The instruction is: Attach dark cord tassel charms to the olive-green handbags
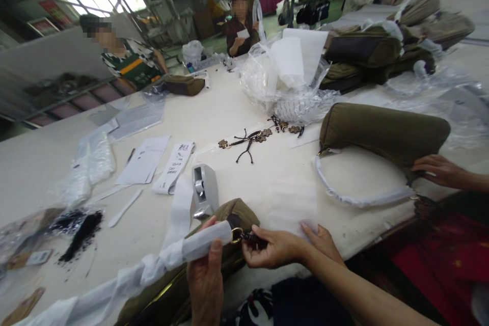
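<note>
The left hand (206, 277) clenches the paper-wrapped strap (204, 245) raised above the bench (267, 183), steadying its ring (236, 235) where the fingers of the right hand (273, 249) pinch a dark charm (252, 239).

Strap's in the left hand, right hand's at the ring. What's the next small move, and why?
Probably ease the dark clip through the gold ring. The left hand grips the white-wrapped strap with the ring bare at its end, and the right hand pinches the clip right against it, over the olive bag.
</note>
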`<move>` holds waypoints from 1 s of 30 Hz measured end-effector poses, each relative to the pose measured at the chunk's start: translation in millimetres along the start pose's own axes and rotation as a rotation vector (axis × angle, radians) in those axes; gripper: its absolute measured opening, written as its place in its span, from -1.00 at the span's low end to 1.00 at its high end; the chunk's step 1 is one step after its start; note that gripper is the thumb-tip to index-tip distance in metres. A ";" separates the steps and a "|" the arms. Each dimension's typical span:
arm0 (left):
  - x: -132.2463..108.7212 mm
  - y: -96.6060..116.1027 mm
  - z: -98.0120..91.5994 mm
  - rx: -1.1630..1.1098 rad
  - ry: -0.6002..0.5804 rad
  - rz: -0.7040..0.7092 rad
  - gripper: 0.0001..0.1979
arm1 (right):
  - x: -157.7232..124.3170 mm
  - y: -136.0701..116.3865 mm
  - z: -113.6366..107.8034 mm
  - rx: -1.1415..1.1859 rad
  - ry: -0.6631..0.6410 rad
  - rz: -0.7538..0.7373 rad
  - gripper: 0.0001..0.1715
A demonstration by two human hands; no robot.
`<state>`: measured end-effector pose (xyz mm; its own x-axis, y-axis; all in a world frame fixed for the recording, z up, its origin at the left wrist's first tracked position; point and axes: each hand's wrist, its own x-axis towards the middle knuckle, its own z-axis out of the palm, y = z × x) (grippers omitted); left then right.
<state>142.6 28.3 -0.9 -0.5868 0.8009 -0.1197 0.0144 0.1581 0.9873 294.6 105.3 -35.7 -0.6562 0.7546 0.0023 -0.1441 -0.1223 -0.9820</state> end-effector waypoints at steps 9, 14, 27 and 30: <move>13.6 2.9 9.3 -0.197 0.037 -0.104 -0.53 | -7.2 -20.3 -17.1 0.134 -0.120 0.094 -0.69; 12.5 7.2 12.1 -0.267 -0.003 -0.144 -0.62 | -7.3 -27.7 -17.1 0.295 -0.205 0.148 -0.54; 16.6 20.9 13.6 -0.432 0.043 -0.218 -0.68 | 11.8 -16.0 -56.5 0.158 0.056 -0.064 -0.59; 16.2 18.2 12.6 -0.425 0.037 -0.231 -0.71 | -8.3 -16.6 -28.5 0.024 0.409 -0.186 -0.67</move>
<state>143.5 51.4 13.8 -0.5639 0.7506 -0.3444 -0.4474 0.0729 0.8914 323.6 119.4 -24.9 -0.2711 0.9575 0.0986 -0.2523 0.0282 -0.9672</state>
